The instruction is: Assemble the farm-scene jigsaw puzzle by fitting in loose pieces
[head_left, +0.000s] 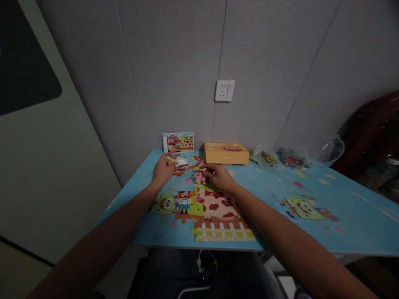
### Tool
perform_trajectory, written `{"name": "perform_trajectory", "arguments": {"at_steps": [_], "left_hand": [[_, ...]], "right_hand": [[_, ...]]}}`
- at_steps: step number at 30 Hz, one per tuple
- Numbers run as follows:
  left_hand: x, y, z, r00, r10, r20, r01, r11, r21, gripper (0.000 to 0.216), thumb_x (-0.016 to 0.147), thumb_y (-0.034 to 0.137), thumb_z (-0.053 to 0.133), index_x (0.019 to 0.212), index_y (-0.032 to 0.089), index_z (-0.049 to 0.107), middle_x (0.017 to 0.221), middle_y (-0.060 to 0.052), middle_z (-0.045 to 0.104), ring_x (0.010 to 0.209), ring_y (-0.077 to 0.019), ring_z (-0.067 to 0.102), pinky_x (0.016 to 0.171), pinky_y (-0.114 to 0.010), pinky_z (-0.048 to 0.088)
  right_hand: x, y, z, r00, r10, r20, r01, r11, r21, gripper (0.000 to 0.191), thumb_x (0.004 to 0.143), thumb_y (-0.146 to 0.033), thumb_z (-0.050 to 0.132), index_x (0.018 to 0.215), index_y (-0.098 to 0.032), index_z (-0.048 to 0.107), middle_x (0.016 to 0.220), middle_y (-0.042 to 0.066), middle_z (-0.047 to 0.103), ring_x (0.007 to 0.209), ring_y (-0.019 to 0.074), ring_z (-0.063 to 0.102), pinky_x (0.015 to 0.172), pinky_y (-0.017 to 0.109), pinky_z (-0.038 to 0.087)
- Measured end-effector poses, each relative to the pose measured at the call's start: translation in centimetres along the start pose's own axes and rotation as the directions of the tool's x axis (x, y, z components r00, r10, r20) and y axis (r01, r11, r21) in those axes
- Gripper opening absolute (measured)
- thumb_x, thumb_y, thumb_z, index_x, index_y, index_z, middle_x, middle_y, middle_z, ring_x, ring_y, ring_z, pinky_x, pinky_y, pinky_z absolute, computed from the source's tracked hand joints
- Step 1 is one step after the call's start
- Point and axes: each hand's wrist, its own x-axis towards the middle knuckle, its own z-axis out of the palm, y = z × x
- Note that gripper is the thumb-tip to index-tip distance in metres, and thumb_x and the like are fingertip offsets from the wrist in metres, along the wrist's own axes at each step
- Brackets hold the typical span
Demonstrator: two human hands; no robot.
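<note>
A partly joined farm jigsaw [215,214] with a spotted cow and a white fence lies on the blue cartoon-print table [311,232]. Loose pieces [186,161] lie beyond it. My left hand [162,169] rests on the loose pieces at the far left, fingers curled on one of them. My right hand [220,175] is closed in a pinch on a pink piece [199,177] at the upper edge of the joined part.
A picture card of the farm scene [178,142] leans on the wall. An orange box [226,153] lies beside it. Clear plastic bags [299,155] with more pieces sit at the back right. A wall socket [224,90] is above. A white cable [199,265] hangs under the table edge.
</note>
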Motion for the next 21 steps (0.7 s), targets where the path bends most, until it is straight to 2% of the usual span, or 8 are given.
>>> {"name": "perform_trajectory", "arguments": {"at_steps": [3, 6, 10, 13, 16, 19, 21], "left_hand": [[0.3, -0.5, -0.2, 1.000, -0.002, 0.014, 0.001, 0.995, 0.099, 0.042, 0.073, 0.022, 0.060, 0.114, 0.017, 0.053, 0.068, 0.002, 0.062, 0.058, -0.0129, 0.054, 0.057, -0.022, 0.039], [0.2, -0.6, -0.1, 0.995, 0.032, 0.095, -0.055, 0.966, 0.251, 0.041, 0.076, 0.022, 0.058, 0.116, 0.017, 0.052, 0.068, 0.002, 0.061, 0.060, -0.0136, 0.056, 0.059, -0.023, 0.040], [-0.1, -0.7, 0.0, 0.984, 0.019, 0.179, -0.092, 0.909, 0.407, 0.038, 0.077, 0.022, 0.056, 0.114, 0.016, 0.055, 0.068, -0.001, 0.062, 0.065, -0.0173, 0.058, 0.063, -0.026, 0.042], [-0.2, -0.7, -0.1, 0.980, 0.054, 0.189, -0.144, 0.855, 0.498, 0.045, 0.077, 0.024, 0.058, 0.120, 0.015, 0.055, 0.086, -0.008, 0.067, 0.086, -0.0243, 0.060, 0.080, -0.034, 0.044], [-0.1, -0.2, -0.4, 0.978, 0.138, 0.157, -0.204, 0.780, 0.591, 0.053, 0.076, 0.030, 0.061, 0.126, 0.014, 0.053, 0.109, -0.015, 0.062, 0.108, -0.0308, 0.052, 0.096, -0.043, 0.037], [-0.2, 0.7, -0.6, 0.962, 0.221, 0.161, -0.272, 0.832, 0.484, 0.046, 0.078, 0.036, 0.060, 0.119, 0.017, 0.060, 0.114, -0.013, 0.061, 0.112, -0.0291, 0.050, 0.100, -0.042, 0.036], [-0.5, 1.3, -0.5, 0.932, 0.253, 0.259, -0.324, 0.902, 0.286, 0.040, 0.080, 0.038, 0.058, 0.114, 0.018, 0.062, 0.108, -0.009, 0.065, 0.107, -0.0246, 0.055, 0.097, -0.037, 0.040]], "right_hand": [[0.0, -0.1, -0.1, 0.999, -0.023, 0.029, 0.023, 1.000, -0.008, 0.020, 0.082, -0.020, 0.058, 0.096, -0.015, 0.071, 0.076, 0.003, 0.070, 0.065, 0.0134, 0.057, 0.065, 0.023, 0.041], [0.1, -0.2, 0.0, 0.998, -0.029, 0.050, 0.028, 1.000, 0.005, 0.017, 0.082, -0.020, 0.058, 0.092, -0.015, 0.072, 0.080, 0.003, 0.071, 0.069, 0.0140, 0.059, 0.066, 0.023, 0.042], [0.0, -0.1, 0.1, 0.998, -0.028, 0.050, 0.027, 0.999, 0.022, 0.016, 0.081, -0.018, 0.058, 0.090, -0.014, 0.071, 0.081, 0.004, 0.071, 0.070, 0.0143, 0.060, 0.068, 0.025, 0.043], [0.0, 0.0, 0.2, 0.999, -0.027, 0.030, 0.026, 0.999, 0.043, 0.026, 0.080, -0.016, 0.058, 0.104, -0.015, 0.067, 0.080, 0.004, 0.069, 0.070, 0.0142, 0.059, 0.069, 0.025, 0.045], [-0.1, 0.1, 0.2, 1.000, -0.008, 0.002, 0.008, 0.997, 0.083, 0.048, 0.078, -0.012, 0.058, 0.125, -0.019, 0.055, 0.084, 0.003, 0.066, 0.071, 0.0129, 0.059, 0.068, 0.024, 0.047], [-0.2, -0.1, 0.3, 1.000, 0.000, 0.016, -0.003, 0.981, 0.196, 0.061, 0.077, -0.009, 0.055, 0.135, -0.025, 0.044, 0.094, 0.003, 0.063, 0.069, 0.0105, 0.060, 0.064, 0.022, 0.049], [-0.3, -0.1, 0.4, 0.999, 0.000, 0.044, -0.013, 0.961, 0.278, 0.059, 0.078, -0.010, 0.054, 0.134, -0.026, 0.043, 0.098, 0.004, 0.062, 0.068, 0.0100, 0.061, 0.060, 0.022, 0.050]]}}
